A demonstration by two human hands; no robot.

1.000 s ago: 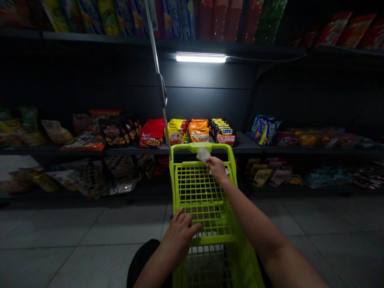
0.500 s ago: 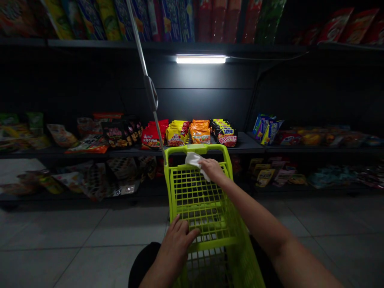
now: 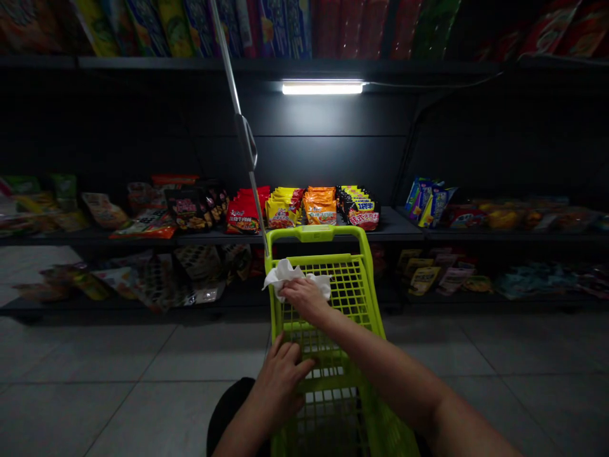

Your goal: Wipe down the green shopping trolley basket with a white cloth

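A lime green plastic shopping cart (image 3: pixel 358 279) stands in front of me, its grid panel facing up. My right hand (image 3: pixel 304 298) presses a crumpled white cloth (image 3: pixel 285 274) onto the cart's left rim, fingers closed over the cloth. My left hand (image 3: pixel 281 376) grips the near crossbar of the cart, fingers wrapped over it. A silver metal pole (image 3: pixel 242 130) rises from the cart's far left corner.
Dark shelves (image 3: pixel 394 230) run across the aisle behind the cart, stocked with packets of instant noodles (image 3: pixel 304 208) and snacks. A lit tube lamp (image 3: pixel 322 87) hangs under the upper shelf. Grey tiled floor (image 3: pixel 118 374) lies on both sides of the cart.
My right hand has drawn the white cloth from the cart's far top edge towards me and to the left rim. My left hand stays on the near crossbar.
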